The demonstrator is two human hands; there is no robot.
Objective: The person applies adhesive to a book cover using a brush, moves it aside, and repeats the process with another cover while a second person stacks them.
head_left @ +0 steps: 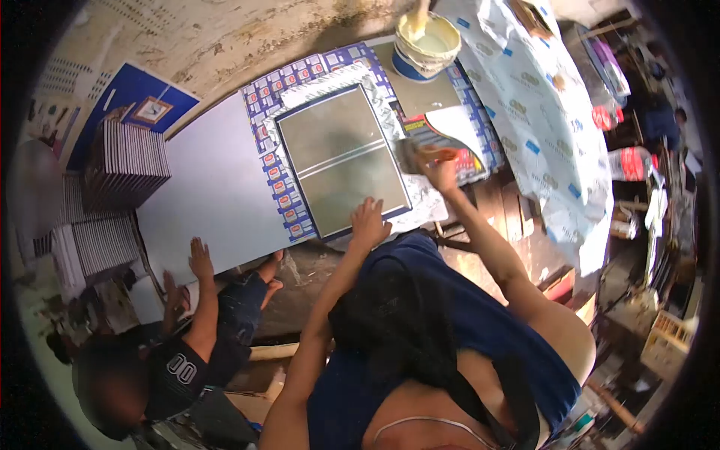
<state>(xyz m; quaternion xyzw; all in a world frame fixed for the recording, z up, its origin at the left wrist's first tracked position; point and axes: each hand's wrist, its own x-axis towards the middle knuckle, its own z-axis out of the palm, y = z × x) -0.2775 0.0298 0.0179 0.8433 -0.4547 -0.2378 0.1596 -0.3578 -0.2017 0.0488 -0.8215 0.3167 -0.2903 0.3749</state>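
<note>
My left hand (pixel 369 223) rests with its fingers apart on the lower edge of a grey panel (pixel 337 157) that has a dark border and a pale double line across it. To the right of the panel, my right hand (pixel 440 169) is closed round a brush-like tool (pixel 411 156), whose dark end is at the panel's right edge. Under the panel lie whitish smeared paper (pixel 426 202) and blue patterned sheets (pixel 279 180). A bucket (pixel 426 46) of pale paste stands above, with a handle sticking out.
A large white sheet (pixel 206 172) covers the table's left part, where another person (pixel 184 360) has hands at its edge. Stacked books (pixel 129 165) stand at the far left. Printed plastic sheeting (pixel 532 127), bottles (pixel 632 163) and a crate (pixel 667 345) are on the right.
</note>
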